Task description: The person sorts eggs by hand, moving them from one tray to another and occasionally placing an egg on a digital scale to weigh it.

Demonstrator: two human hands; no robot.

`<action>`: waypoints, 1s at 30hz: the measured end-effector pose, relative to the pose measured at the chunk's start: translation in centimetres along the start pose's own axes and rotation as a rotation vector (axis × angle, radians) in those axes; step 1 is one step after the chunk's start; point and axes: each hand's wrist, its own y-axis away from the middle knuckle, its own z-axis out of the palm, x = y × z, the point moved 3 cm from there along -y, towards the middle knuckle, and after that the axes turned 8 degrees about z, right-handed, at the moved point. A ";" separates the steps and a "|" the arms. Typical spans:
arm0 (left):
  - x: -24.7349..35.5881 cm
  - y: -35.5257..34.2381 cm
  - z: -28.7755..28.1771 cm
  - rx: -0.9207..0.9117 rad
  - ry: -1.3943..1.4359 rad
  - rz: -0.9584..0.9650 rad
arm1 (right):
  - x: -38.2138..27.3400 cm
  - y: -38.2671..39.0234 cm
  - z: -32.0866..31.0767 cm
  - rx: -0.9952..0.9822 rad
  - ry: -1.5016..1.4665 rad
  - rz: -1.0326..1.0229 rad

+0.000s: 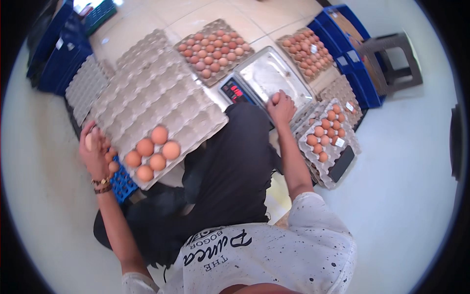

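Note:
A brown egg (276,98) is in the fingers of my right hand (282,111), at the near edge of the metal pan (276,73) of a digital scale. The scale's red display (235,91) is lit. On the left, my left hand (93,156) is closed around a paler egg (89,141), above a blue plastic tray (123,182) of eggs that the hand partly hides. Beside that hand lies a large grey pulp egg tray (161,105), with several brown eggs (157,161) in its near corner and bare cups beyond.
Pulp trays full of eggs (214,49) (306,53) lie beyond the scale. To the right, a tray stack (325,132) carries eggs and a dark phone (341,164). Blue crates (360,73) and a grey stool (391,63) stand at far right; more blue crates (63,56) stand far left.

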 end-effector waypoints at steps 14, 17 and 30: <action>0.4 12.3 -2.7 -0.049 0.866 -0.186 | -21.1 3.9 -17.7 -0.590 -1.130 -0.267; 1.4 13.0 -0.7 -0.084 0.852 -0.157 | -26.4 8.6 -19.9 -0.564 -0.935 -0.678; 6.1 16.1 4.7 -0.118 0.452 -0.021 | -26.2 15.6 -21.5 -1.000 -1.040 -0.295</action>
